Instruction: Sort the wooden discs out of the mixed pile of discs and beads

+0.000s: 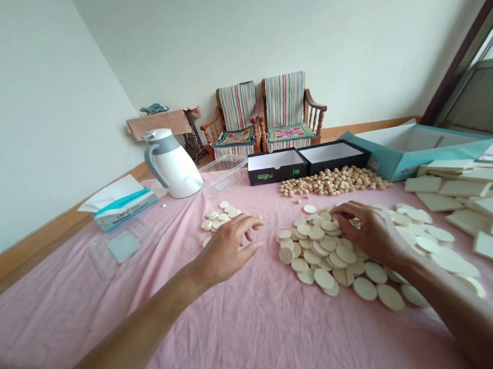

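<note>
My left hand (229, 247) hovers over the pink cloth with thumb and fingers apart, and nothing shows between them. Just behind it lies a small group of pale round wooden discs (214, 224). On the right, my right hand (368, 227) reaches down to the back of a large heap of wooden discs (321, 247). Its fingers are bent and drawn together on a disc at the heap's edge; the fingertips are partly hidden. More large discs (429, 243) spread beyond that wrist. A single disc (309, 209) lies apart behind the heap.
Small wooden beads (334, 181) lie before two black boxes (277, 174). Right of them stand a teal box (404, 163) and stacked square wooden pieces (472, 193). At left are a white jug (179, 169), a tissue pack (125, 206) and a clear plastic tray (123, 247).
</note>
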The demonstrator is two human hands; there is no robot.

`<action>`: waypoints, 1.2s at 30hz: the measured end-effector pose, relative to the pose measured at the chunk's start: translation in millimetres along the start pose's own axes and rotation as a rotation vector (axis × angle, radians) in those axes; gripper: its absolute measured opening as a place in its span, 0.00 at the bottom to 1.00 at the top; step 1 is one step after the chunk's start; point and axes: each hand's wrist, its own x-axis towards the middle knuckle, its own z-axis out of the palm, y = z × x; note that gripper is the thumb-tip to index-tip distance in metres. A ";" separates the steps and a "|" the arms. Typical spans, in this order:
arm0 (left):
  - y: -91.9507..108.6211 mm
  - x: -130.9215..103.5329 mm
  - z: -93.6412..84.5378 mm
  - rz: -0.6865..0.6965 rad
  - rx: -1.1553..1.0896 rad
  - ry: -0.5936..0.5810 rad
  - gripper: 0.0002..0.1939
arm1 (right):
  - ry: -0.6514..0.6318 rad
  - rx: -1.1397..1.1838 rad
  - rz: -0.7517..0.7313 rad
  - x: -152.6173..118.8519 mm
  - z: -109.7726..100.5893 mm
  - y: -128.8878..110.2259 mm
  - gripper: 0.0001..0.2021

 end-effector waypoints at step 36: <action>-62.9 -17.1 -6.0 0.019 0.258 -0.206 0.20 | -0.017 0.055 -0.081 -3.3 5.2 -12.9 0.10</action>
